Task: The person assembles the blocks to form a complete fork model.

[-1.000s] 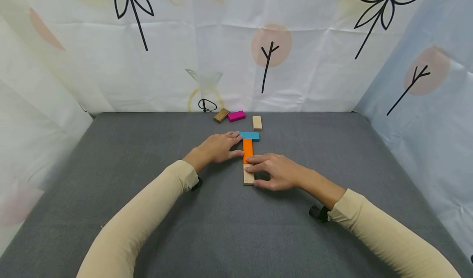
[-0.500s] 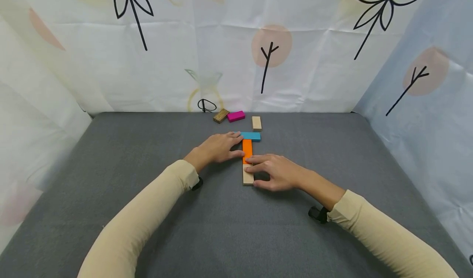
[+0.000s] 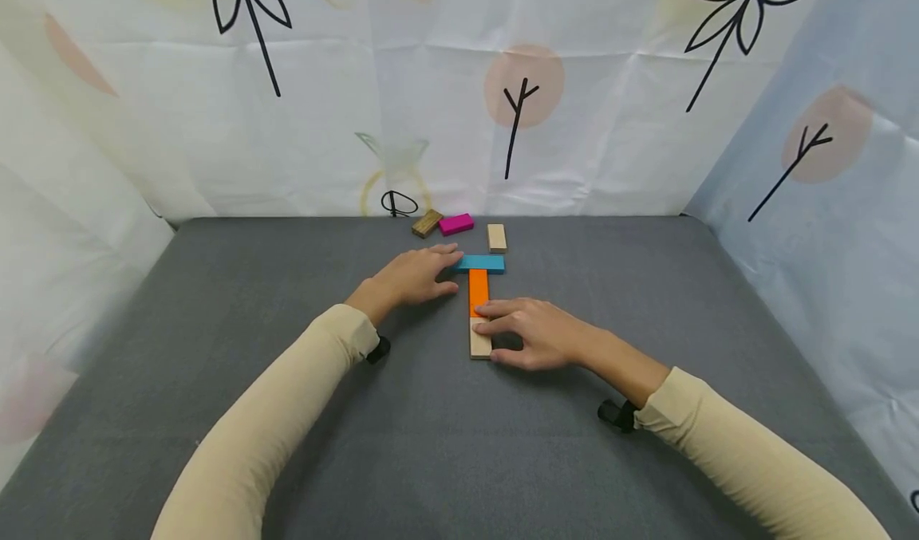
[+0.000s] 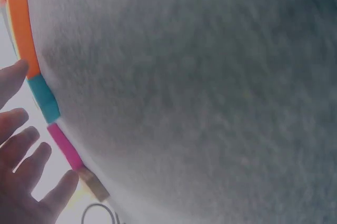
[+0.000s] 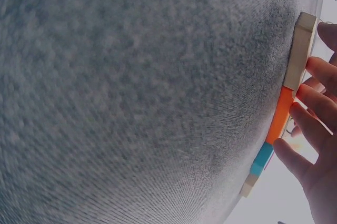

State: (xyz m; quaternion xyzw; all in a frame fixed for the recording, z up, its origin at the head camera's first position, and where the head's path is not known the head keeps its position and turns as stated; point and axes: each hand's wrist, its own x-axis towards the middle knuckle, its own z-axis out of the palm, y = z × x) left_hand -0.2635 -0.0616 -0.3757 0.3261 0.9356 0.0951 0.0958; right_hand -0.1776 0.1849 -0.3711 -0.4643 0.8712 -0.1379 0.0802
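Note:
A blue wooden block (image 3: 484, 263) lies crosswise on the grey table, above an orange block (image 3: 479, 289) and a plain wooden block (image 3: 480, 347) laid end to end. Together they make a T shape. My left hand (image 3: 409, 275) is at the blue block's left end, its fingertips over that end and its thumb apart from the orange block. My right hand (image 3: 538, 333) rests its fingertips on the blocks where orange meets plain wood, with the thumb by the plain block's right side. Spread fingers (image 5: 310, 124) show in the right wrist view.
Behind the T lie a brown block (image 3: 427, 223), a magenta block (image 3: 455, 224) and another plain block (image 3: 496, 238). A white patterned cloth (image 3: 459, 125) hangs at the table's back edge and along both sides.
My left hand has shifted left, its thumb coming away from the orange block. The right hand stays on the blocks, which keep their T layout.

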